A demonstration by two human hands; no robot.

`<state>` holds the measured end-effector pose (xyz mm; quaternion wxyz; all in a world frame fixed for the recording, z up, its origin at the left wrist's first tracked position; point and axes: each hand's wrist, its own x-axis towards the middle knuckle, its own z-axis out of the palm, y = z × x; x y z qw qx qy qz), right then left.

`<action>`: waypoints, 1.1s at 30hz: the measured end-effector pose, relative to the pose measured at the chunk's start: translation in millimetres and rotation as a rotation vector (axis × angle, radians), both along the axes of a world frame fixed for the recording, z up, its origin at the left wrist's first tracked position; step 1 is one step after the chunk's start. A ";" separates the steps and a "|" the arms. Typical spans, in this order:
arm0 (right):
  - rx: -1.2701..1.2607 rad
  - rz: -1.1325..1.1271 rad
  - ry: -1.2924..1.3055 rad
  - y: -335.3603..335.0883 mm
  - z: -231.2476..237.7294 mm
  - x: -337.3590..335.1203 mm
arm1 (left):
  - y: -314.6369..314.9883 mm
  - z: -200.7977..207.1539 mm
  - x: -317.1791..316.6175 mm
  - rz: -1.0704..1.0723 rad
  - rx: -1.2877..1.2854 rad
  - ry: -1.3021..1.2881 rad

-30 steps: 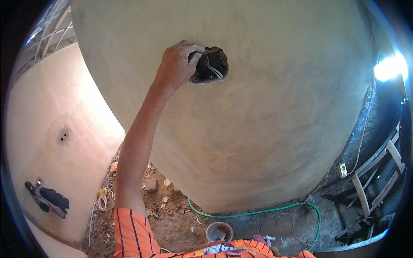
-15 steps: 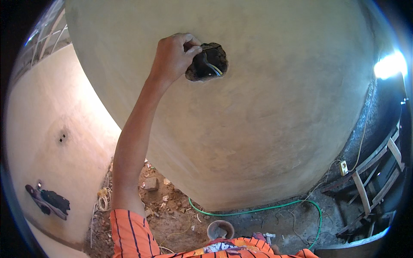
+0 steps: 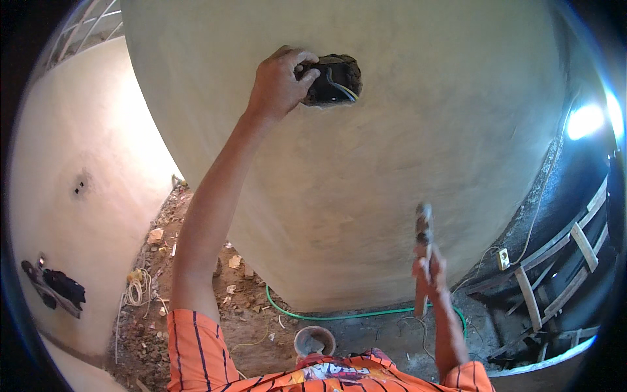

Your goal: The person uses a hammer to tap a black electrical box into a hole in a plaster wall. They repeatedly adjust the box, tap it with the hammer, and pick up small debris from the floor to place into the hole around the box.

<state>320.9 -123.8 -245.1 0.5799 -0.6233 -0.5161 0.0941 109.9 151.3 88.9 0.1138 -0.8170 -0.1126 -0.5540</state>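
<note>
My left hand (image 3: 279,81) is raised to the upper wall, at the left rim of a ragged hole (image 3: 339,75). Its thumb and fingers are curled close together at that rim; whatever they pinch is hidden. Inside the dark hole, thin wires (image 3: 344,90) show, one of them yellowish. Lower down on the right, my right hand (image 3: 431,264) is closed round a narrow upright tool (image 3: 424,222) with a grey, smeared upper end and a brown lower part. Its exact kind cannot be made out. The tool appears in front of the smooth plastered wall (image 3: 366,209).
A bucket (image 3: 330,333) stands below me near a green hose (image 3: 366,314). Rubble (image 3: 234,261) and coiled cable (image 3: 137,287) lie at left. On the right are a socket block (image 3: 503,259), a wooden frame (image 3: 562,297) and a bright lamp (image 3: 585,122). The left wall has another hole (image 3: 65,287).
My right hand has come into view from below, holding the narrow tool. My left hand stays at the hole's left rim. The whole view has shifted slightly.
</note>
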 end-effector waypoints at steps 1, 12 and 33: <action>0.145 0.037 -0.058 12.8 35.5 6.0 | 2.9 -2.2 0.3 -0.020 0.023 -0.022; 0.297 -0.065 -0.741 76.9 289.6 -8.2 | 13.3 -11.1 24.4 -0.082 0.068 -0.299; 0.281 -0.187 -0.858 119.0 306.1 -9.4 | 6.8 -8.4 25.3 -0.131 0.010 -0.341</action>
